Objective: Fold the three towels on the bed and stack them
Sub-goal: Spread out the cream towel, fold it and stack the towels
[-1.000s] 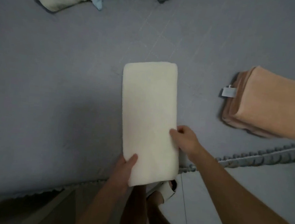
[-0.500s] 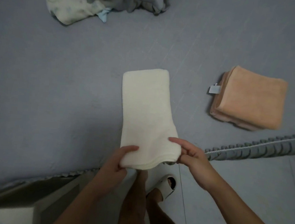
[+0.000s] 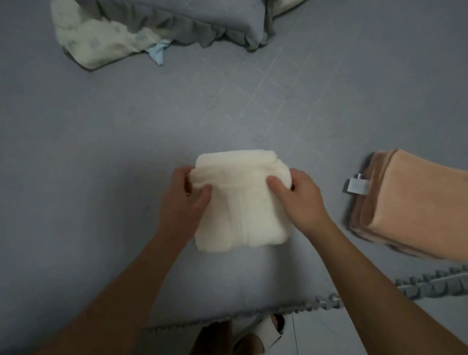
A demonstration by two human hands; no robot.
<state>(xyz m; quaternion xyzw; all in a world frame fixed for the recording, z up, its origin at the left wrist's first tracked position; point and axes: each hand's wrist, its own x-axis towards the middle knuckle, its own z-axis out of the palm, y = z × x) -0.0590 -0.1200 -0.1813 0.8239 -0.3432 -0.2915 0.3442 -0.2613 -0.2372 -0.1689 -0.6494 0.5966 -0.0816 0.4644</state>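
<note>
Fingers of left hand [image 3: 182, 198] and right hand [image 3: 299, 199] pinch the cream towel [image 3: 241, 206], fingertips hidden beneath

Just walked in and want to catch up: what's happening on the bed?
A person is folding a cream towel on the bed. The left hand and right hand each grip the folded-over top layer near its far edge. An orange towel, already folded, lies apart to the right; the cream one is not yet stacked on it. A pillow sits at the far side.
</note>
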